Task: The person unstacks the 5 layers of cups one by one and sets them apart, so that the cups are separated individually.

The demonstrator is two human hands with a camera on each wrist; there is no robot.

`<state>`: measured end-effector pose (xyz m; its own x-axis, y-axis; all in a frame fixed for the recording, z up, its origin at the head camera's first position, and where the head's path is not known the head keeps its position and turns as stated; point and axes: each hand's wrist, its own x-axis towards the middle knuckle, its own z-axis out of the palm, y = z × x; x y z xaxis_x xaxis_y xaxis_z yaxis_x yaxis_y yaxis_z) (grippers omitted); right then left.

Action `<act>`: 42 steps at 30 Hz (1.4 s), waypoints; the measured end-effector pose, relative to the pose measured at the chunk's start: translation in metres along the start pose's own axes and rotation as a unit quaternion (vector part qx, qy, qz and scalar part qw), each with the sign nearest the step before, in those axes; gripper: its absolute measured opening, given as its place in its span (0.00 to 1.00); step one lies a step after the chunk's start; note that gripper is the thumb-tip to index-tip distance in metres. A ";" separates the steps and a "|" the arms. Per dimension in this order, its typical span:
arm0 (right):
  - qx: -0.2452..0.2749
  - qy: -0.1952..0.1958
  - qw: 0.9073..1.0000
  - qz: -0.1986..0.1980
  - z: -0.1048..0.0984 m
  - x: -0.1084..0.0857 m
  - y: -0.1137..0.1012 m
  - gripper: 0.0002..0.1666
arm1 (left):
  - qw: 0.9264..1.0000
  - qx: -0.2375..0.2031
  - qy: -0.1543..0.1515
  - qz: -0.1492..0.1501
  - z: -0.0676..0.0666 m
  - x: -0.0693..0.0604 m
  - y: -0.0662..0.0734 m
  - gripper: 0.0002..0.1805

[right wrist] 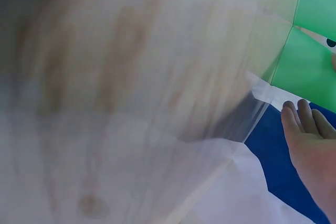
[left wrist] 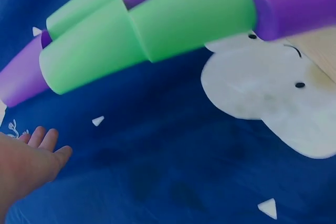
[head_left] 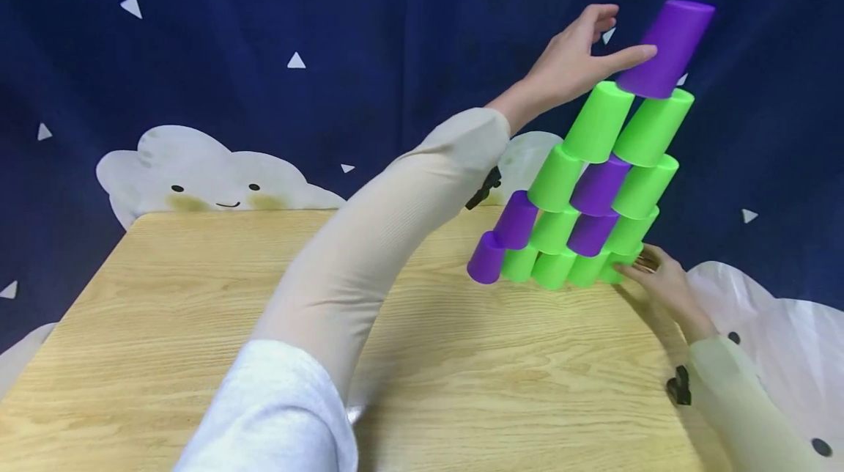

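A tall pyramid of upside-down green and purple cups stands at the right of the table in the head view, topped by a purple cup resting on two green cups. My left hand is raised beside that top cup with fingers spread. In the left wrist view, a gap lies between this hand and the purple cup. Low on the right, my right hand is at the bottom-row end green cup, its thumb against the cup. The right wrist view shows this hand's fingers loosely extended by the green cup.
The wooden table stretches left of the pyramid. Behind it hangs a dark blue curtain with white triangles and cloud shapes. A purple cup forms the bottom row's left end. The table's right edge runs near my right forearm.
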<state>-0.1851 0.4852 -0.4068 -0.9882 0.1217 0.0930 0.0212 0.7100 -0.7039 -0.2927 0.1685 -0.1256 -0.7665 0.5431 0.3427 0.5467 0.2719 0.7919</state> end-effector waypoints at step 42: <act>-0.035 0.010 0.999 -0.001 0.014 0.013 -0.014 0.42 | 0.996 -0.057 0.041 0.046 -0.011 -0.008 0.020 0.41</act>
<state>-0.2002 0.4675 -0.4057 -0.9849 0.1337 0.1100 0.0300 0.7575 -0.6521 -0.2797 0.1607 -0.1069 -0.7426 0.4933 0.4529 0.5778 0.1301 0.8057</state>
